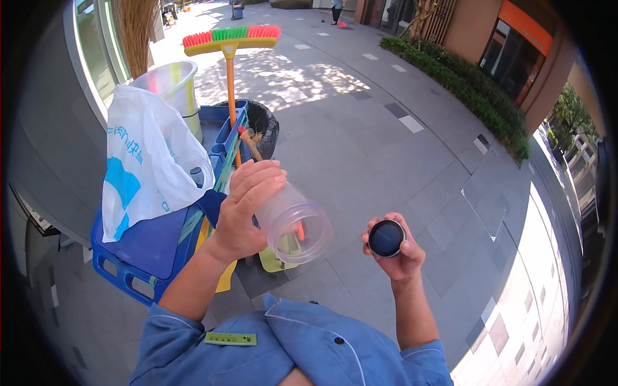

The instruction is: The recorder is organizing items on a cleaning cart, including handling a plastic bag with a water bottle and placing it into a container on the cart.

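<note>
My left hand (246, 210) grips a translucent plastic bottle (294, 224) around its side, tilted with its wide open mouth facing down and toward me. In my right hand (396, 246) is a round dark lid (386, 238) with a light rim, held between thumb and fingers, apart from the bottle. Left of my left hand, a white plastic bag (145, 159) with blue print rests on a blue cleaning cart (145, 241). A broom (231, 46) with red and green bristles stands upright at the cart, behind the bottle.
A pale bucket (188, 96) and a bin with a black liner (270, 130) are at the cart's far end. Beneath the bottle shows a yellow-green plastic piece (273, 263). A hedge (458, 91) borders the grey paving (347, 159). Far off stands a person (336, 10).
</note>
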Demonstrator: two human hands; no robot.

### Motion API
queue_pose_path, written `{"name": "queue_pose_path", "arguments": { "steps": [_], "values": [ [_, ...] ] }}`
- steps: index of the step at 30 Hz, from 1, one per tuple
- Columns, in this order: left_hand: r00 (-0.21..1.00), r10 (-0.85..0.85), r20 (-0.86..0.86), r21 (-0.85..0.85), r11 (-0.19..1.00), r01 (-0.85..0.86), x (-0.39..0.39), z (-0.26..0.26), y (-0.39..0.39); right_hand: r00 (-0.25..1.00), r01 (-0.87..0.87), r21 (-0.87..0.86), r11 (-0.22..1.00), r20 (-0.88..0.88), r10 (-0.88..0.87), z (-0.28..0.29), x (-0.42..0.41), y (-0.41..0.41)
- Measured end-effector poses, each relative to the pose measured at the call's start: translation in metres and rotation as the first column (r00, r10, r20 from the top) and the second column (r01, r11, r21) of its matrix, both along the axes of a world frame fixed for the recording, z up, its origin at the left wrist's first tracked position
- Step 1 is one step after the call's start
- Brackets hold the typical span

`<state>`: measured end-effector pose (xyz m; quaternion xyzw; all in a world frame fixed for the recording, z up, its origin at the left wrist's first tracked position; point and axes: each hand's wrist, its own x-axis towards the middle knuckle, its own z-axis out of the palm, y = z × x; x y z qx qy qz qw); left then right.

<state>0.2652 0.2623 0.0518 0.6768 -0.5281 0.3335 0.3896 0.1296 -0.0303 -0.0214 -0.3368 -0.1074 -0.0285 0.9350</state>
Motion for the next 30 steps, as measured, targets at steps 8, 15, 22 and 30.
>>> {"name": "queue_pose_path", "arguments": {
  "steps": [8,15,22,30],
  "values": [
    [0.926,-0.066,-0.373,-0.079,0.996,0.039,-0.002,0.004,-0.001,1.0,0.003,0.024,1.0,-0.015,-0.002,-0.006,-0.006,-0.002],
    [0.543,0.086,-0.835,0.206,0.965,0.164,-0.01,-0.001,-0.006,0.973,0.11,-0.262,0.959,-0.167,-0.158,0.006,-0.007,0.006],
    [0.671,0.193,-0.716,0.508,0.803,0.311,-0.038,-0.011,-0.017,0.936,0.35,-0.905,0.242,0.35,-0.045,0.047,0.002,0.023],
    [0.688,0.177,-0.703,0.542,0.76,0.359,-0.038,-0.026,-0.014,0.949,0.3,-0.943,0.145,0.31,0.054,0.047,-0.002,0.038]
  ]
}}
